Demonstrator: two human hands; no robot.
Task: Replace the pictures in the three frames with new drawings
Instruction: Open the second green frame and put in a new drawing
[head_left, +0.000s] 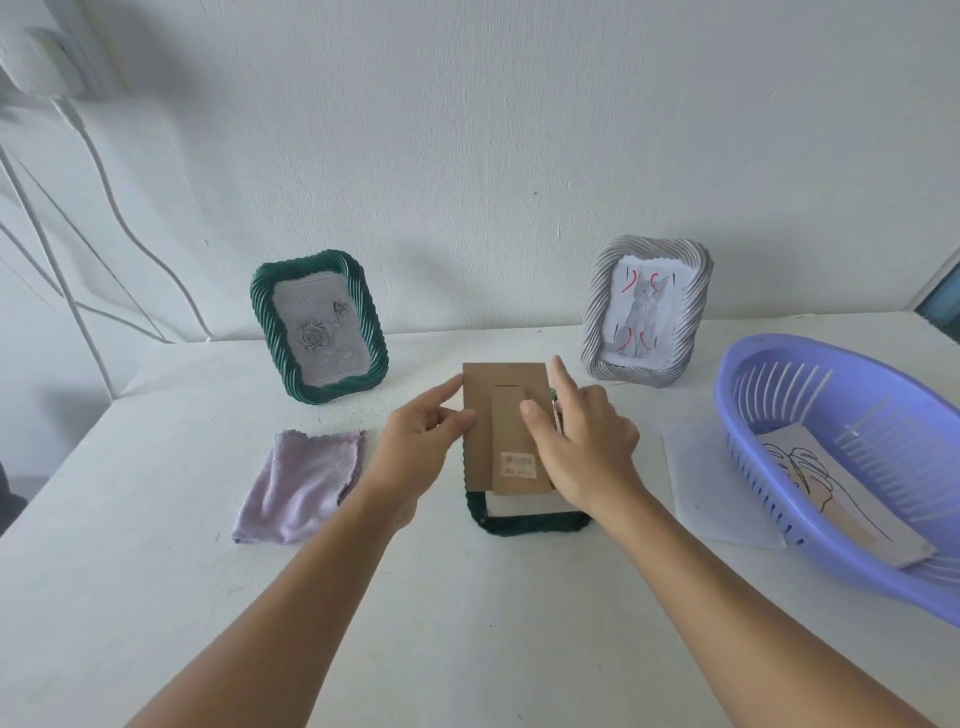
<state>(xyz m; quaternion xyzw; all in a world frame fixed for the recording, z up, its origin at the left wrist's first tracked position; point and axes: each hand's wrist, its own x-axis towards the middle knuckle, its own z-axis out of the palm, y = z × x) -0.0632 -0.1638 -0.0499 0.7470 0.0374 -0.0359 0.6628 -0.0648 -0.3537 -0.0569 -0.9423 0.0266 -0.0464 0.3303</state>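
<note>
Thin, light brown cardboard backing board, stiff but creasable: pinched at nine o'clock edge by left hand; right hand fingers straight, pressing three o'clock side.

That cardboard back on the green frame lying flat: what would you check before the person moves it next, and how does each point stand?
1. Left hand pinches the cardboard back at its left edge: ok.
2. Right hand rests on the back's stand flap: ok.
3. Face-down green frame lies flat on the table: ok.
4. Back seated fully in the frame: not ok, it sits shifted away from the near edge.
5. Picture inside swapped: cannot tell.
6. Line drawing waits in the purple basket: ok.
</note>
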